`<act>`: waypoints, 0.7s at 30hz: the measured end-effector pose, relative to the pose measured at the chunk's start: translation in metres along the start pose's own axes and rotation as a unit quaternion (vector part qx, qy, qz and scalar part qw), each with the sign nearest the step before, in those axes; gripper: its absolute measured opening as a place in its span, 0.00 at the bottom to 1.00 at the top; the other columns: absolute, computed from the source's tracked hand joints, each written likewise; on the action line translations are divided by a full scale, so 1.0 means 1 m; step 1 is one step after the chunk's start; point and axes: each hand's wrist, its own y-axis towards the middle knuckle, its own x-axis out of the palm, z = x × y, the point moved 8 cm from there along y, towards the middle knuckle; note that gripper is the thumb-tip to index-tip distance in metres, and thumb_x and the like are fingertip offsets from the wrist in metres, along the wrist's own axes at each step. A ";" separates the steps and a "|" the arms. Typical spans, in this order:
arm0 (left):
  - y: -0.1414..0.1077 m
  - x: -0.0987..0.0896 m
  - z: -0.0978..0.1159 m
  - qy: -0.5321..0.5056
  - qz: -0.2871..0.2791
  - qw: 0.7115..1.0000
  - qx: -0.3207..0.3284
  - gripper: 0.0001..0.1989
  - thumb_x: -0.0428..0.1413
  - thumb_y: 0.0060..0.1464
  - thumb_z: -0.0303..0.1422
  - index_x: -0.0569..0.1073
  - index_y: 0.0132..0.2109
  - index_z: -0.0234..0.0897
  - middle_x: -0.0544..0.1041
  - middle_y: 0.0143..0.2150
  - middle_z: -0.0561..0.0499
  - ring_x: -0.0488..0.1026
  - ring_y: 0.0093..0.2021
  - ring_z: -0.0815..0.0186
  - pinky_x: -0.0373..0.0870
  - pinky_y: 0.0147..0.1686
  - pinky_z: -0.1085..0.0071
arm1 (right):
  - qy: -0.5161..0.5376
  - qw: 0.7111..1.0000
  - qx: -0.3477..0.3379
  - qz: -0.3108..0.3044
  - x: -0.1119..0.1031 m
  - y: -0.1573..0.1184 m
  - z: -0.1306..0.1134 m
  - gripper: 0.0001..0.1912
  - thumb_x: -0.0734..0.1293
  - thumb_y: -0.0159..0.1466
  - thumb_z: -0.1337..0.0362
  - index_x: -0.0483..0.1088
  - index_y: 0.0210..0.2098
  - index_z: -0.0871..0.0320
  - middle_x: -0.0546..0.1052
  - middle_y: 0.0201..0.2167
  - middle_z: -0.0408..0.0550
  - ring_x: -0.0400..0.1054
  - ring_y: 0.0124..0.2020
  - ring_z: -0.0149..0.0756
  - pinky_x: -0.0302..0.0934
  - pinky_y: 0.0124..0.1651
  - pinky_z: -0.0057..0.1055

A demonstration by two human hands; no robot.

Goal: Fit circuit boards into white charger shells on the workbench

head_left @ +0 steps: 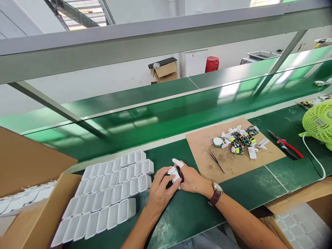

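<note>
Both hands meet over the green bench, closed around a small white plastic piece (174, 173). My left hand (161, 186) grips it from the left with thumb and fingers. From the right, my right hand (191, 179) wraps the same piece; a white cover sits on one of its fingertips, and a watch (215, 194) is on that wrist. Fingers hide part of the piece. Left of the hands stand rows of open white plastic housings (111, 200). To the right, a brown cardboard sheet (199, 145) bears a heap of circuit boards and white parts (240, 141), plus metal tweezers (216, 160).
Red-and-black pliers (286, 145) lie right of the sheet, near a green fan (319, 121) with a white cable. An open carton (52, 211) of white parts stands at left, another box (298, 221) at lower right. Behind runs a green conveyor belt (166, 122) beneath a metal beam.
</note>
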 end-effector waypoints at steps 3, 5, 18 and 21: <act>0.007 0.000 -0.001 -0.008 -0.053 0.998 -0.016 0.04 0.61 0.62 0.28 0.74 0.43 0.38 0.79 0.50 0.43 0.80 0.50 0.60 0.81 0.50 0.62 | 0.005 1.000 0.004 -0.004 -0.001 -0.001 -0.001 0.49 0.71 0.57 0.69 0.47 0.74 0.60 0.74 0.54 0.57 0.74 0.41 0.44 0.69 0.44 0.39; 0.011 0.001 -0.006 -0.015 -0.118 0.992 -0.046 0.01 0.59 0.64 0.31 0.75 0.41 0.39 0.78 0.54 0.43 0.79 0.54 0.58 0.80 0.53 0.60 | 0.018 1.000 0.003 -0.002 -0.002 -0.003 -0.001 0.50 0.72 0.57 0.68 0.47 0.74 0.58 0.74 0.54 0.56 0.74 0.42 0.44 0.69 0.44 0.39; -0.033 0.021 -0.006 -0.052 -0.273 0.950 -0.141 0.26 0.50 0.71 0.36 0.60 0.72 0.47 0.48 0.79 0.43 0.56 0.75 0.53 0.61 0.71 0.53 | 0.077 0.996 -0.011 0.047 0.004 -0.001 0.017 0.50 0.70 0.55 0.73 0.50 0.74 0.55 0.74 0.59 0.57 0.75 0.48 0.46 0.70 0.53 0.43; -0.037 0.028 0.003 -0.023 -0.275 0.950 -0.147 0.33 0.52 0.70 0.37 0.51 0.76 0.41 0.40 0.80 0.37 0.51 0.77 0.48 0.60 0.71 0.51 | 0.099 0.993 -0.009 0.057 0.009 0.005 0.034 0.49 0.69 0.54 0.71 0.51 0.73 0.54 0.75 0.57 0.55 0.76 0.48 0.44 0.71 0.53 0.44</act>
